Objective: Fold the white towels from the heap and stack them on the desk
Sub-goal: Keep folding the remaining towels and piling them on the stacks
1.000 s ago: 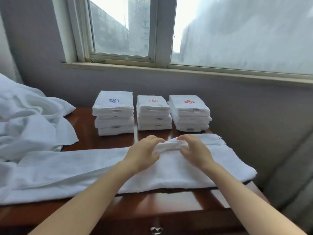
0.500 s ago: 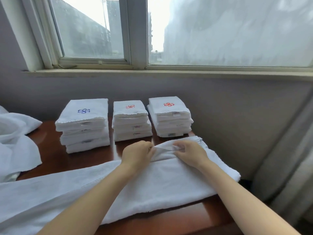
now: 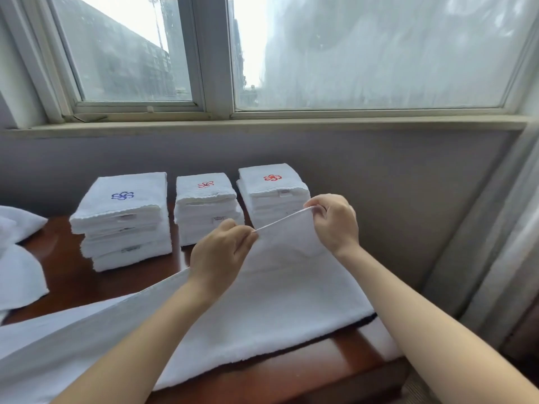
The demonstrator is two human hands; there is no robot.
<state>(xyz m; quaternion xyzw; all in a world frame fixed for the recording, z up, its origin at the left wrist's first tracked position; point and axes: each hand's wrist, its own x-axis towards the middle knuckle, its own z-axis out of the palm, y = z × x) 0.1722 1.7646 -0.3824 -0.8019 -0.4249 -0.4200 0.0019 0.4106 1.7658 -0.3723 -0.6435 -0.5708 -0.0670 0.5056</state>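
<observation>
Together, left hand point(image 3: 217, 252) and right hand point(image 3: 335, 220) pinch the towel point(image 3: 285, 301) by its far edge, taut above the counter point(image 3: 70, 272); three folded stacks point(image 3: 204, 211) sit just behind.

From the spread towel point(image 3: 277, 301), we find three folded stacks barring 10 to 12 o'clock: blue-marked stack point(image 3: 122, 217), middle stack point(image 3: 207, 211), right stack point(image 3: 271, 188). The towel heap point(image 3: 20, 272) closes 9 o'clock; the bare desk point(image 3: 67, 272) between lies open. The wall point(image 3: 408, 214) bounds 2 o'clock.

Hotel room, embroidered towel stacks point(image 3: 205, 211), wooden desk point(image 3: 73, 275), window point(image 3: 379, 53)
</observation>
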